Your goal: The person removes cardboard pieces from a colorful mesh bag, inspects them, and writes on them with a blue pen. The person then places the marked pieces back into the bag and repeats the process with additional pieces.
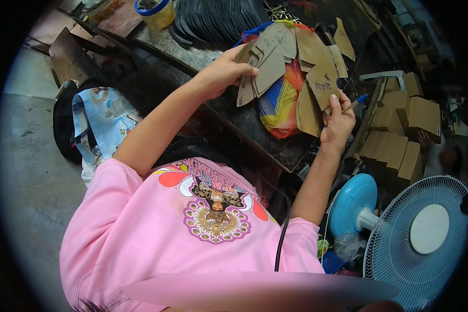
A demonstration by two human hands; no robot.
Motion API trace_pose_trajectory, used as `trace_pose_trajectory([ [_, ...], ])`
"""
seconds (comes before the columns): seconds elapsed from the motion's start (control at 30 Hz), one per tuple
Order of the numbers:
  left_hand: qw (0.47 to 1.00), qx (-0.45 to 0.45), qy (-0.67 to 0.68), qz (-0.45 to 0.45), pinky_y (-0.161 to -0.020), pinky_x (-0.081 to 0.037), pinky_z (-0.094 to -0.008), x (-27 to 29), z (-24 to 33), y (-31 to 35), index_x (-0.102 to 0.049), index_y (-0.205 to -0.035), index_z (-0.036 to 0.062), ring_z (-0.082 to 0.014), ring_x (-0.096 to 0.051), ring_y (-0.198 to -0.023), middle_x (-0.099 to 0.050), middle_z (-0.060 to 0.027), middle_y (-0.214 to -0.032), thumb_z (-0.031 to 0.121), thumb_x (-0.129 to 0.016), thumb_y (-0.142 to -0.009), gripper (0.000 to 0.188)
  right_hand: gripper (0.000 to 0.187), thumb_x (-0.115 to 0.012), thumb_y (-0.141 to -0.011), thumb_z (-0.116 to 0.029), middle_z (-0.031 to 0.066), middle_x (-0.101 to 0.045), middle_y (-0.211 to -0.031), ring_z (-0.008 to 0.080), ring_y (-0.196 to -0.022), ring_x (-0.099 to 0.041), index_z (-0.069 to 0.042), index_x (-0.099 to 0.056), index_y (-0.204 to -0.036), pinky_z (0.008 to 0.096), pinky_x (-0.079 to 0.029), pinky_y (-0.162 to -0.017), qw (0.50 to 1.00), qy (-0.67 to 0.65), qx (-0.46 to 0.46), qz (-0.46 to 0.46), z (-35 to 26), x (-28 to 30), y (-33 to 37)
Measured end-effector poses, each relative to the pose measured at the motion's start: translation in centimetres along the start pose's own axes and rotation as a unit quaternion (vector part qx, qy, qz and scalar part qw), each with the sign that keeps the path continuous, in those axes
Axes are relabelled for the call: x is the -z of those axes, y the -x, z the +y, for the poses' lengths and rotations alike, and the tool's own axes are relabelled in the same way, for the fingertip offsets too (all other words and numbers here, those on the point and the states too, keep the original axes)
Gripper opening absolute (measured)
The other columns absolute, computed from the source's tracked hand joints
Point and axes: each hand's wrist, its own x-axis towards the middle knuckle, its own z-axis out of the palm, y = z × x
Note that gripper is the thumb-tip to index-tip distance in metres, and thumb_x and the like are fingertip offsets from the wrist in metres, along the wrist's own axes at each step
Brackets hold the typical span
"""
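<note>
My left hand (226,72) is closed on a fanned stack of grey cardboard pattern pieces (271,68), thumb on top. Between finger and thumb, my right hand (339,124) pinches the lower edge of a tan cardboard pattern piece (321,86) with handwriting on it. A blue pen (359,100) sticks out by the right fingers; whether they hold it is unclear. More tan pieces (313,49) spread between and beyond my hands. Beneath them lies a red, yellow and blue mesh bag (280,112), partly covered, on the dark table (234,127).
A long row of black curved sheets (218,21) and a yellow tub with a blue rim (158,14) stand at the back. Cardboard boxes (390,145) are stacked to the right. A white fan (416,239) and blue stool (353,205) are near my right arm. A black cable (283,229) hangs before me.
</note>
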Motion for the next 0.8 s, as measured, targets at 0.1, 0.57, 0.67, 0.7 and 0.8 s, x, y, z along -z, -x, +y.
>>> trace_pose_trajectory([
  [0.1, 0.999, 0.023, 0.039, -0.016, -0.078, -0.055, -0.0276, 0.0, 0.0, 0.5, -0.049, -0.135, 0.0064, -0.0107, -0.064, -0.095, -0.063, -0.0027, -0.110, 0.012, -0.068, -0.087, 0.052, 0.024, -0.065, -0.092, -0.006, -0.0011, -0.065, -0.086, -0.0005, -0.050, -0.041, 0.000, -0.063, -0.115, 0.0166, -0.026, -0.042, 1.000, 0.015, 0.000, 0.002, -0.2, -0.4, 0.4],
  [0.57, 0.985, -0.098, -0.140, -0.028, -0.082, -0.051, -0.0272, 1.4, -0.2, -1.9, -0.052, -0.130, 0.0000, -0.0087, -0.059, -0.096, -0.063, -0.0032, -0.107, 0.012, -0.066, -0.085, 0.049, 0.037, -0.068, -0.090, -0.001, 0.0046, -0.066, -0.103, 0.0100, -0.091, -0.060, 0.007, -0.058, -0.124, 0.0227, -0.049, -0.080, 0.981, 0.184, 0.035, -0.056, 0.1, 0.4, -0.6],
  [0.67, 0.979, -0.133, -0.151, -0.015, -0.085, -0.049, -0.0276, 2.6, -0.8, -2.3, -0.055, -0.126, -0.0017, -0.0108, -0.060, -0.095, -0.064, -0.0053, -0.104, 0.007, -0.062, -0.083, 0.044, 0.029, -0.067, -0.093, -0.008, 0.0012, -0.065, -0.097, 0.0069, -0.083, -0.057, 0.005, -0.061, -0.118, 0.0218, -0.047, -0.075, 0.946, 0.289, 0.134, -0.061, -0.4, 0.8, -1.5],
  [0.7, 0.974, -0.126, -0.187, 0.000, -0.087, -0.049, -0.0282, 2.8, -1.1, -2.2, -0.053, -0.128, -0.0028, -0.0115, -0.059, -0.098, -0.064, -0.0064, -0.107, 0.007, -0.063, -0.082, 0.048, 0.025, -0.065, -0.093, -0.010, 0.0034, -0.066, -0.096, 0.0069, -0.083, -0.058, 0.004, -0.062, -0.114, 0.0239, -0.048, -0.074, 0.913, 0.367, 0.170, -0.053, -0.6, 1.0, -2.0],
  [0.8, 0.976, -0.139, -0.167, 0.002, -0.087, -0.049, -0.0282, 2.9, -1.6, -2.3, -0.052, -0.129, -0.0033, -0.0115, -0.059, -0.098, -0.064, -0.0072, -0.108, 0.007, -0.064, -0.082, 0.049, 0.019, -0.063, -0.094, -0.014, 0.0071, -0.068, -0.093, 0.0075, -0.082, -0.060, 0.002, -0.064, -0.105, 0.0284, -0.049, -0.073, 0.856, 0.467, 0.222, -0.020, -1.0, 1.8, -3.8],
])
